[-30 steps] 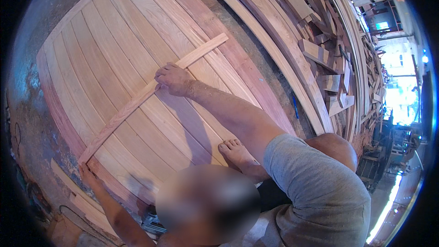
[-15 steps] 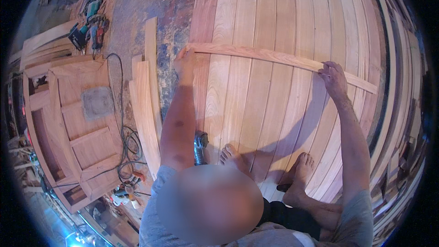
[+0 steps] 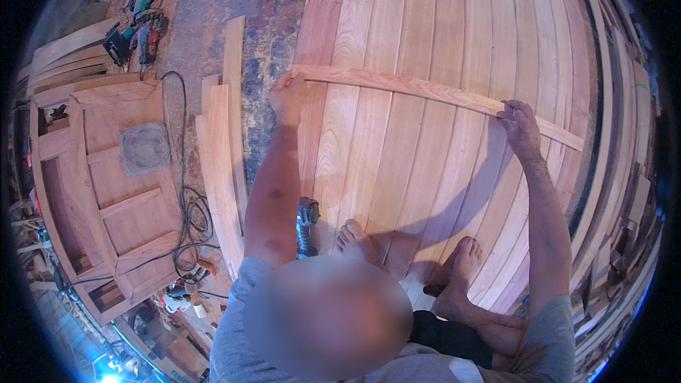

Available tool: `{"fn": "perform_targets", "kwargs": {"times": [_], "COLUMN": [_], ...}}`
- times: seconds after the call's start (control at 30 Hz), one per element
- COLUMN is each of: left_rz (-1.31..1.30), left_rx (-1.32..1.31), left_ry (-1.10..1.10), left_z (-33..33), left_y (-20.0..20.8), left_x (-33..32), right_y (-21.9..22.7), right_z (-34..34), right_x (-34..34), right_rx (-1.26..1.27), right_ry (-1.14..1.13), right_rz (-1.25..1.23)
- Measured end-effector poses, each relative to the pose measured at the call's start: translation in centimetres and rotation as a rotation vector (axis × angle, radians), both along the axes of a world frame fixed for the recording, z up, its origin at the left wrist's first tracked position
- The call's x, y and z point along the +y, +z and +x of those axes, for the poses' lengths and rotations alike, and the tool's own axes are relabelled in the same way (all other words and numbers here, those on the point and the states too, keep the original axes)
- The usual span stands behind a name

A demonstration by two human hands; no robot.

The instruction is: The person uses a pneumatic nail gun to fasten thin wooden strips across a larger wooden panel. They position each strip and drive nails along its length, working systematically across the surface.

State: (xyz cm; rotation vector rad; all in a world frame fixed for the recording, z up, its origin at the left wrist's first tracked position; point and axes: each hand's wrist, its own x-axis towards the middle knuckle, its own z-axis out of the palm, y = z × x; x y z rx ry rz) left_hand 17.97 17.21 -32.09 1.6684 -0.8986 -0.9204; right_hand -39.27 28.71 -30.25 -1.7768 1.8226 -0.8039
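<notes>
A long thin wooden slat [image 3: 418, 89] lies crosswise on a big panel of pale and reddish planks [image 3: 440, 21] laid flat on the floor. My left hand [image 3: 287, 96] grips the slat's left end at the panel's left edge. My right hand [image 3: 518, 124] pinches the slat further right, short of its right end. Bare feet [image 3: 355, 237] stand on the near part of the panel, below the slat.
A power tool [image 3: 306, 223] lies by the left foot. Loose boards [image 3: 223, 156] are stacked left of the panel. Further left is a wooden frame [image 3: 99, 184] with cables [image 3: 188, 220] beside it. More tools [image 3: 138, 25] sit at top left. Stacked timber [image 3: 624, 170] borders the right.
The view has swung round, so the slat now runs left to right instead of diagonally. My left hand has come onto the slat's left end. My right hand stays on it.
</notes>
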Motion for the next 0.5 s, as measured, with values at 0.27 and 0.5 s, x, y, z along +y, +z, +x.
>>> {"fn": "perform_targets", "kwargs": {"times": [0.27,0.5], "left_rz": [-0.199,0.056], "left_rx": [0.875,-0.292], "left_ry": [-0.504,-0.103], "left_z": [8.2,7.4], "left_y": [-10.3,-7.6], "left_x": [-2.0,-2.7], "right_y": [0.8,2.4], "right_z": [0.3,0.7], "right_x": [-0.3,-0.1], "right_rx": [0.263,0.383], "right_ry": [0.044,0.132], "right_rz": [0.086,0.054]}}
